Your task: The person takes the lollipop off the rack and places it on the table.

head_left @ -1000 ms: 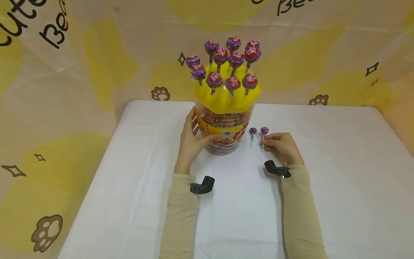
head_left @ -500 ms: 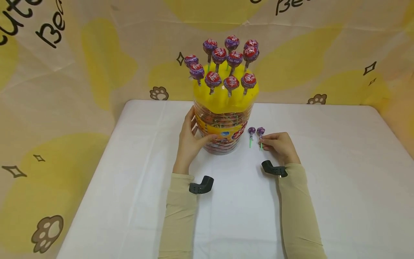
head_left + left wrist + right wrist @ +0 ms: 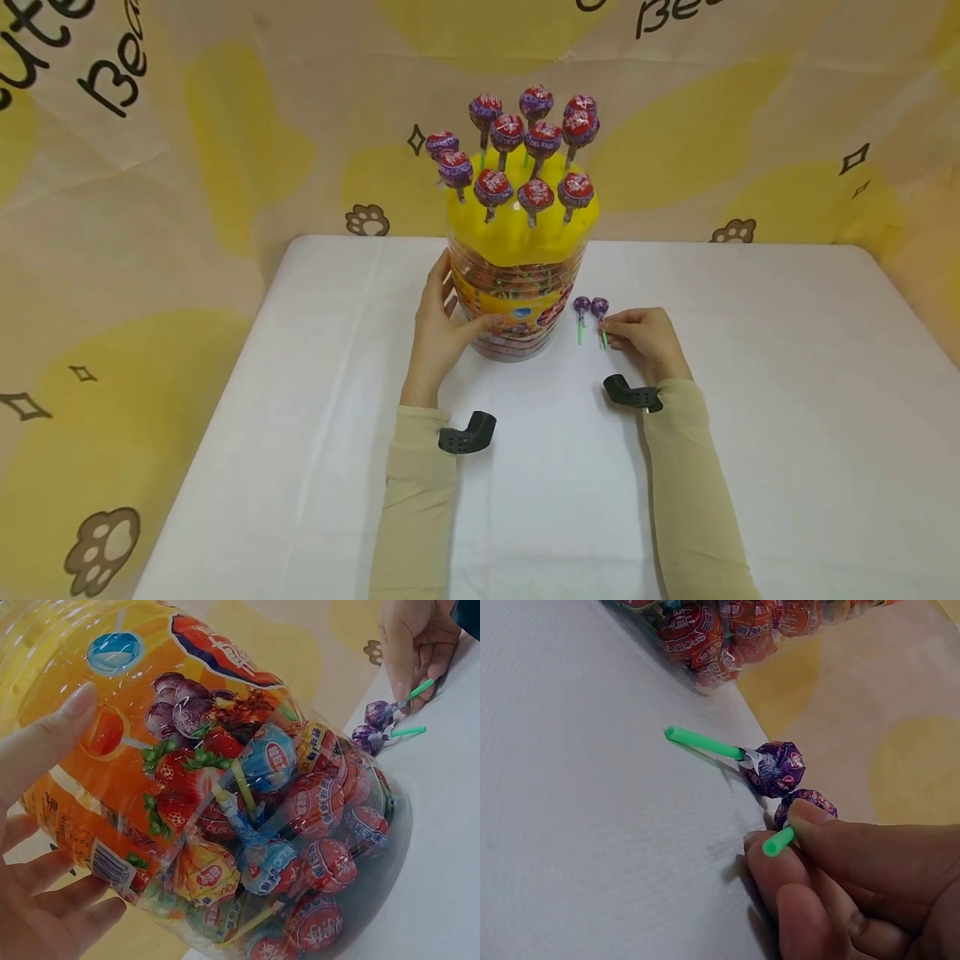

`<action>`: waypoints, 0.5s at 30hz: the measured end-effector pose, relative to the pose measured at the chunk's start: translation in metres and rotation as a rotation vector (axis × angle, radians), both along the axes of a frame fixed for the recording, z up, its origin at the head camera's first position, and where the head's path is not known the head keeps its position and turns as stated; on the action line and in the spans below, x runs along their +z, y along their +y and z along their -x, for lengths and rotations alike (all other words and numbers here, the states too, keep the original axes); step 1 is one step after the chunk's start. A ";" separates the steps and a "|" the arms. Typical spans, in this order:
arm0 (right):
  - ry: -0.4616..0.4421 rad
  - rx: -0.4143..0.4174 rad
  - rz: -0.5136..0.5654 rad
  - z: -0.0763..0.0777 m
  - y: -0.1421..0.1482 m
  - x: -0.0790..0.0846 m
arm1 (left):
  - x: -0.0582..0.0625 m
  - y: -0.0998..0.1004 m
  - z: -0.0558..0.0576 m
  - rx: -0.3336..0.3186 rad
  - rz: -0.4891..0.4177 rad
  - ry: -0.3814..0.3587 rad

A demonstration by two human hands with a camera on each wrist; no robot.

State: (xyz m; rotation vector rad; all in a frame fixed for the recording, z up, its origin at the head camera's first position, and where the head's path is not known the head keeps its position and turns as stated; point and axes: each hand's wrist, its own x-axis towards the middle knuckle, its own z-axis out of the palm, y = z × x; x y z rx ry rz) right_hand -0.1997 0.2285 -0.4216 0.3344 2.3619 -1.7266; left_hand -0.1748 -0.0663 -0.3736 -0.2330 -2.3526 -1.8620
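White desk (image 3: 787, 433); jar (image 3: 517, 302) toward far edge, left hand (image 3: 437, 337) round it, fingers apart. Right hand (image 3: 651, 340) pinches purple lollipop (image 3: 600, 307), loose lollipop (image 3: 581, 303) just beside. Head view alone: yellow lid (image 3: 504, 243) bearing upright lollipops (image 3: 543, 137). Left wrist: packed lollipops (image 3: 270, 866) inside.

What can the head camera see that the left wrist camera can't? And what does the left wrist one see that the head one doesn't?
Only the head view shows the upright lollipops sticking out of the yellow top and the black letters on the backdrop.

Only the left wrist view clearly shows the label's printed strawberries and barcode.

Both show the jar with the left hand on it, and the right hand by two purple lollipops.
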 end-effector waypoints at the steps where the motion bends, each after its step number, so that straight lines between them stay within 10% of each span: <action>1: 0.002 0.001 0.000 -0.001 0.000 0.000 | 0.000 0.000 -0.001 0.004 0.001 -0.004; 15: 0.097 -0.003 -0.128 -0.003 0.001 -0.002 | 0.000 0.000 -0.002 0.007 0.016 0.006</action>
